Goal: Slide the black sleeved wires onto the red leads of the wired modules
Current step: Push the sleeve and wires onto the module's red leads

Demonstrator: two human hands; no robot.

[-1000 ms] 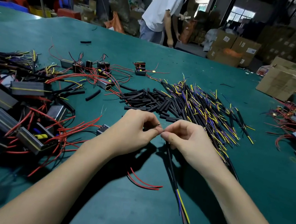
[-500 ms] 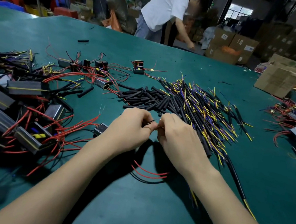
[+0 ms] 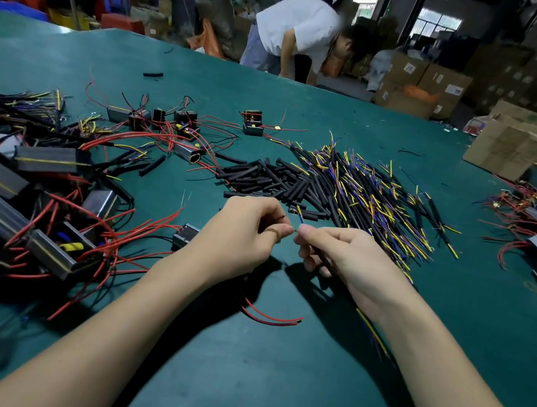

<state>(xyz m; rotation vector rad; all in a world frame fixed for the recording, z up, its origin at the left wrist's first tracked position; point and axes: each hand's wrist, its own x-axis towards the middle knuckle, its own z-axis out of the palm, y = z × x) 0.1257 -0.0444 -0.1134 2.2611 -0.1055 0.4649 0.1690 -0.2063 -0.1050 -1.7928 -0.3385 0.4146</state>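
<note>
Left hand (image 3: pixel 242 234) pinches red lead (image 3: pixel 279 217); right hand (image 3: pixel 348 258) grips black sleeved wire (image 3: pixel 320 256).

The table (image 3: pixel 269 391) has a dark teal green top. In the middle of the frame the pile of sleeved wires (image 3: pixel 363 195) is black, with yellow, blue and purple ends. The short tubes (image 3: pixel 263 178) left of it are plain black. At the left of the frame the modules (image 3: pixel 51 159) are dark grey with a thin yellow line, and their leads (image 3: pixel 142 221) are red. At the upper right the boxes (image 3: pixel 507 146) are brown. The person (image 3: pixel 297 29) at the top wears a white shirt.
</note>
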